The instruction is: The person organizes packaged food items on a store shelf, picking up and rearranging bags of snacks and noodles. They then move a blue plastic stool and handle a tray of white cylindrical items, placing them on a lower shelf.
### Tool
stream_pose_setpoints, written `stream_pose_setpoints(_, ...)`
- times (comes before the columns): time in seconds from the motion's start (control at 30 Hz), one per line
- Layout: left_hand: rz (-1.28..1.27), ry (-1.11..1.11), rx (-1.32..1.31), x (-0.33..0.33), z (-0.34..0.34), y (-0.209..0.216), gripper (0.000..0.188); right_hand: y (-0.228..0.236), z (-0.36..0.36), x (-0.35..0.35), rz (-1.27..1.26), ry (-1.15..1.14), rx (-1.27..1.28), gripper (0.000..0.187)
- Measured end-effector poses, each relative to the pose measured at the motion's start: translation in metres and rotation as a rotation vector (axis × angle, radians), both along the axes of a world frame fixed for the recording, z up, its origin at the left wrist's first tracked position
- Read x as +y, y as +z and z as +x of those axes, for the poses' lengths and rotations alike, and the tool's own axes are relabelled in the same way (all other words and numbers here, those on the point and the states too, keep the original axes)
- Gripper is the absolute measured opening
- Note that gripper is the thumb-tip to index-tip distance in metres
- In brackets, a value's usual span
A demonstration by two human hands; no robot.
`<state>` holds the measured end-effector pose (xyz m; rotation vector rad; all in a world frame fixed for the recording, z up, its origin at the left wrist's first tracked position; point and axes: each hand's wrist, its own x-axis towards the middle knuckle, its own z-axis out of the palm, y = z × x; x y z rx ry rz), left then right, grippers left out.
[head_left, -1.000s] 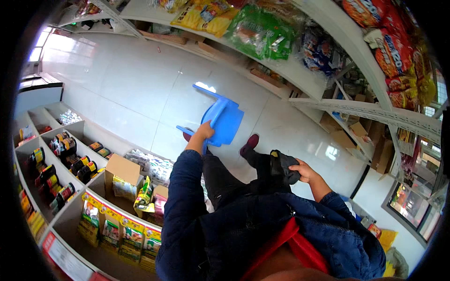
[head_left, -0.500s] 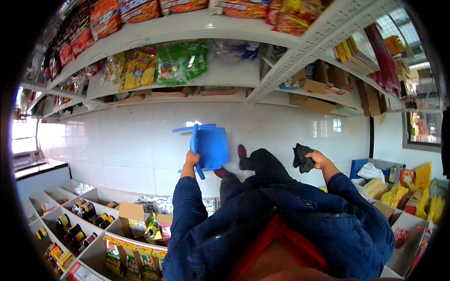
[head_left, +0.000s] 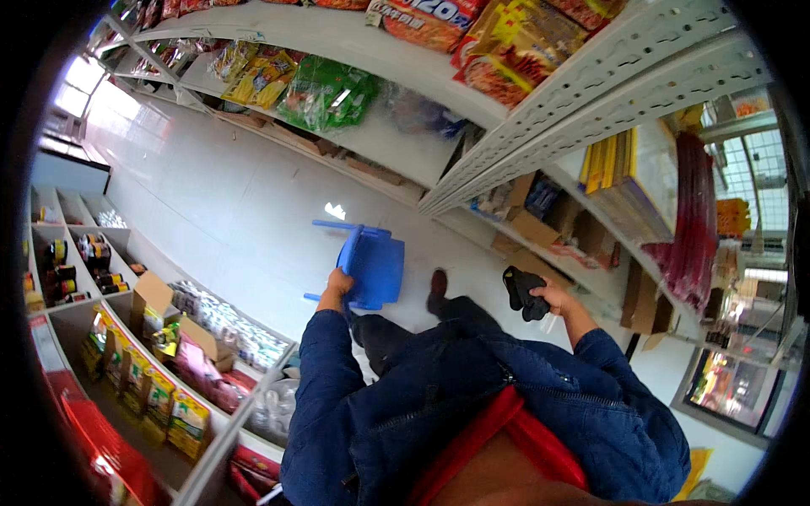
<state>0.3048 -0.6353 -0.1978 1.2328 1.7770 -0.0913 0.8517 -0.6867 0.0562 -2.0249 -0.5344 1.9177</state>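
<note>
A small blue plastic chair (head_left: pixel 378 268) hangs tilted in front of me, its legs pointing left. My left hand (head_left: pixel 339 282) is closed around the edge of its backrest. Out to the right, my right hand (head_left: pixel 555 297) grips a bunched pair of black gloves (head_left: pixel 525 292), whose finger-like ends stick out on the far side. The gloves are well apart from the chair. My dark shoe (head_left: pixel 438 283) shows on the floor between the two hands.
Shelves of packaged noodles (head_left: pixel 422 25) and bags curve across the far side. A perforated white shelf post (head_left: pixel 506 135) stands ahead on the right. Low bins with jars, boxes and packets (head_left: pixel 187 422) line the left. Pale glossy floor (head_left: pixel 245 181) runs between them.
My view has turned to the right, so the shelves and bins slant across it. Both hands keep their holds on the chair and the gloves. My feet have shifted.
</note>
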Motion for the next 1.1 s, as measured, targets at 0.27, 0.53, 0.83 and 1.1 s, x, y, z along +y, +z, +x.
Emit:
stream_pose_setpoints(0.27, -0.098, 0.129, -0.033, -0.002, 0.101, 0.034, 0.045, 0.012, 0.107, -0.023, 0.096, 0.075, -0.231, 0.049)
stream_pose_setpoints(0.53, 0.109, 0.285, -0.228, -0.020, 0.147, 0.030, 0.044, -0.013, 0.113, -0.038, -0.181, 0.596, -0.423, 0.048)
stream_pose_setpoints(0.83, 0.101, 0.507, -0.110, -0.062, 0.182, -0.029, 0.046, -0.021, 0.064, 0.040, 0.296, 1.394, -0.423, 0.054)
stream_pose_setpoints(1.1, 0.131, 0.807, -0.296, -0.163, 0.201, -0.033, 0.034, -0.061, 0.118, 0.062, 0.589, 1.680, -0.619, 0.056)
